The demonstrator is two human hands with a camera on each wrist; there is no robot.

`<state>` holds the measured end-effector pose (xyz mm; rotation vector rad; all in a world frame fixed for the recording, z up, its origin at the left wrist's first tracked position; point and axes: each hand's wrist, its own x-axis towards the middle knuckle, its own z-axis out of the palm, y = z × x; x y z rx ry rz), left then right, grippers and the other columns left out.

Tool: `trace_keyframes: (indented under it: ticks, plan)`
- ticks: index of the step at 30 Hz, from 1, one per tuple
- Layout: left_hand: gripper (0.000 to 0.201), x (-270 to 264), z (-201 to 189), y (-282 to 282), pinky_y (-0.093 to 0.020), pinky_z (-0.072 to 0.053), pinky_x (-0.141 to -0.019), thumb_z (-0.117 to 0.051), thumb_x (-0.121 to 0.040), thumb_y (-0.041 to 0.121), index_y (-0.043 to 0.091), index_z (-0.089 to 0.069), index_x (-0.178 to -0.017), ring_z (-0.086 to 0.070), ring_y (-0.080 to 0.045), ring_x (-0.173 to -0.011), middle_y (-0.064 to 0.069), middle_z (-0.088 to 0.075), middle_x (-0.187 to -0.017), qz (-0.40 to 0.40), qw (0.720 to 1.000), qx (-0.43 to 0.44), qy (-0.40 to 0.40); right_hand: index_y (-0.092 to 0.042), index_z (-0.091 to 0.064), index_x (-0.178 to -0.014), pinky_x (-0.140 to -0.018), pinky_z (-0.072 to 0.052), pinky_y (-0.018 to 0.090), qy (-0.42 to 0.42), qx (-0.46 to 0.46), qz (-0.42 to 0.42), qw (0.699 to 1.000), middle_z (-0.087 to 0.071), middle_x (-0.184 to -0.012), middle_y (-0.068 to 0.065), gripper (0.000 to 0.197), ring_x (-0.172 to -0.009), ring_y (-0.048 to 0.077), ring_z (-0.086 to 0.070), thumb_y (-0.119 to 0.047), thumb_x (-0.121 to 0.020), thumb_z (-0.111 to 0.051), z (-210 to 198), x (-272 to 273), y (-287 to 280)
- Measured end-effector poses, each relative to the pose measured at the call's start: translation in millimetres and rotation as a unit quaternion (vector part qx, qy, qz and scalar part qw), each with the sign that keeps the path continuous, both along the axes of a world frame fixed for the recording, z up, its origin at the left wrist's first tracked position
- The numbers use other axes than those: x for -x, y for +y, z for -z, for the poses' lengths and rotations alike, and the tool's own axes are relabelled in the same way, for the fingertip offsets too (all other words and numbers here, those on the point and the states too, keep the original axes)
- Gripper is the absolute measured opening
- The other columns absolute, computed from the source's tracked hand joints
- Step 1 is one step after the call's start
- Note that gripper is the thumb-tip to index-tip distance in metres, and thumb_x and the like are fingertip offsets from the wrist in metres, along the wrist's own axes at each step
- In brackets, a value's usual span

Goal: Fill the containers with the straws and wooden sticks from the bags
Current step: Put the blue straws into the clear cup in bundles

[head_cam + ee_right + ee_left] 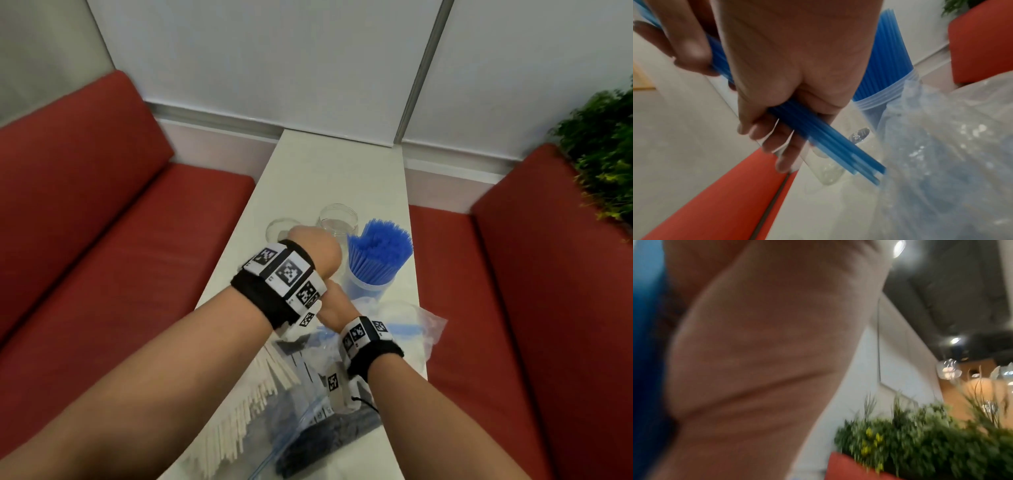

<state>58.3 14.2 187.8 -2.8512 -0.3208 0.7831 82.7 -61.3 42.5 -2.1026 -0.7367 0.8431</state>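
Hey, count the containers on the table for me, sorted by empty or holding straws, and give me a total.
Empty clear containers: 2
Container holding blue straws: 1
Total: 3

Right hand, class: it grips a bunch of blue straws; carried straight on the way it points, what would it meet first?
Probably the crumpled clear plastic bag: the straw bunch in the right hand already points into it, though depth is unclear.

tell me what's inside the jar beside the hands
The jar holds a dense upright bunch of blue straws fanning above its rim. Its bottom is hidden by the straws and the bag.
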Motion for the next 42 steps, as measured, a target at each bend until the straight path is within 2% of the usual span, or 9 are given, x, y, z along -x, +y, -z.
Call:
trace_keyframes:
  ticks: [4, 9, 14, 18, 23, 26, 33, 37, 42]
  plan:
    - [0.051, -0.8, -37.0, 12.8, -0.026, -0.031, -0.05, -0.055, -0.086, 0.064, 0.022, -0.047, -0.058, -0.048, -0.013, -0.054, 0.005, -0.052, -0.061, 0.011, 0.98, 0.023, -0.195, -0.014, -0.056, -0.065, -0.048, -0.04, 0.011, 0.037, -0.12, 0.078, 0.989, -0.058, -0.058, -0.004, 0.029, -0.056, 0.009, -0.053, -0.01, -0.091, -0.066, -20.5, 4.4, -0.4]
    - [0.048, 4.0, -27.3, -0.5, -0.031, -0.043, -0.061, -0.041, -0.097, 0.057, 0.023, -0.066, -0.075, -0.06, -0.013, -0.071, 0.008, -0.063, -0.072, 0.087, 0.905, 0.187, -0.372, -0.013, -0.046, -0.066, -0.044, -0.034, 0.025, 0.048, -0.221, 0.109, 0.968, -0.041, -0.042, -0.004, 0.027, -0.039, 0.011, -0.038, -0.011, -0.087, -0.063, -60.2, 1.4, -0.4]
    - [0.032, 6.0, -17.8, 4.1, -0.03, -0.051, -0.09, -0.045, -0.101, 0.039, 0.018, -0.068, -0.106, -0.064, -0.006, -0.097, 0.009, -0.07, -0.102, -0.108, 0.575, 0.465, -0.664, -0.019, -0.043, -0.061, -0.046, -0.033, 0.026, 0.062, -0.292, 0.146, 0.943, -0.033, -0.047, -0.003, 0.04, -0.042, 0.014, -0.033, -0.019, -0.093, -0.068, -95.6, -20.1, -22.6]
    - [0.059, 12.0, 41.7, -2.2, -0.041, -0.047, -0.095, -0.029, -0.104, 0.05, 0.005, -0.066, -0.114, -0.063, -0.03, -0.105, -0.012, -0.068, -0.112, -0.382, 0.599, 0.627, -0.319, -0.027, -0.046, -0.05, -0.048, -0.036, 0.028, 0.077, -0.372, 0.182, 0.907, -0.035, -0.049, -0.004, 0.047, -0.041, 0.015, -0.032, -0.028, -0.087, -0.074, -132.7, -30.1, -32.2]
    - [0.045, 17.7, 102.7, -25.4, -0.046, -0.054, -0.091, -0.049, -0.101, 0.034, -0.008, -0.065, -0.102, -0.066, -0.037, -0.097, -0.022, -0.065, -0.107, -0.489, 0.234, 0.839, -0.056, -0.027, -0.043, -0.053, -0.05, -0.035, 0.029, 0.091, -0.423, 0.176, 0.884, -0.033, -0.049, -0.003, 0.047, -0.043, 0.016, -0.032, -0.02, -0.089, -0.073, -143.5, -29.2, -37.6]
    - [0.035, 11.0, 114.1, -29.7, -0.041, -0.061, -0.074, -0.05, -0.1, 0.02, -0.011, -0.065, -0.095, -0.068, -0.032, -0.079, -0.021, -0.067, -0.088, -0.508, 0.13, 0.849, -0.062, -0.021, -0.05, -0.061, -0.061, -0.043, 0.034, 0.058, -0.418, 0.163, 0.892, -0.044, -0.054, 0.002, 0.036, -0.053, 0.021, -0.045, -0.019, -0.089, -0.073, -138.0, -27.3, -44.5]
    - [0.031, -6.8, 120.8, -26.2, -0.02, -0.051, -0.041, -0.06, -0.096, 0.027, -0.002, -0.063, -0.085, -0.059, -0.016, -0.05, -0.011, -0.059, -0.069, -0.512, 0.167, 0.838, -0.086, -0.023, -0.044, -0.055, -0.063, -0.049, 0.032, 0.053, -0.389, 0.156, 0.906, -0.04, -0.051, -0.002, 0.048, -0.05, 0.019, -0.048, -0.032, -0.094, -0.07, -125.1, -38.9, -46.3]
    - [0.021, -19.5, 130.0, -21.8, -0.014, -0.019, -0.026, -0.047, -0.102, 0.026, 0.012, -0.05, -0.086, -0.036, -0.005, -0.035, -0.001, -0.039, -0.064, -0.507, 0.268, 0.807, -0.139, -0.018, -0.059, -0.057, -0.066, -0.055, 0.03, -0.007, -0.253, 0.104, 0.962, -0.062, -0.063, 0.009, 0.042, -0.064, 0.018, -0.063, -0.032, -0.095, -0.068, -121.6, -65.9, -59.1]
    - [0.025, -42.6, 143.9, -20.2, -0.018, -0.034, -0.034, -0.046, -0.102, 0.025, 0.002, -0.057, -0.103, -0.047, -0.015, -0.042, -0.009, -0.052, -0.065, -0.468, 0.472, 0.718, -0.205, -0.003, -0.074, -0.088, -0.066, -0.06, 0.03, 0.012, -0.053, 0.032, 0.998, -0.075, -0.085, 0.02, 0.022, -0.066, 0.026, -0.069, -0.025, -0.086, -0.074, -127.6, -112.3, -82.7]
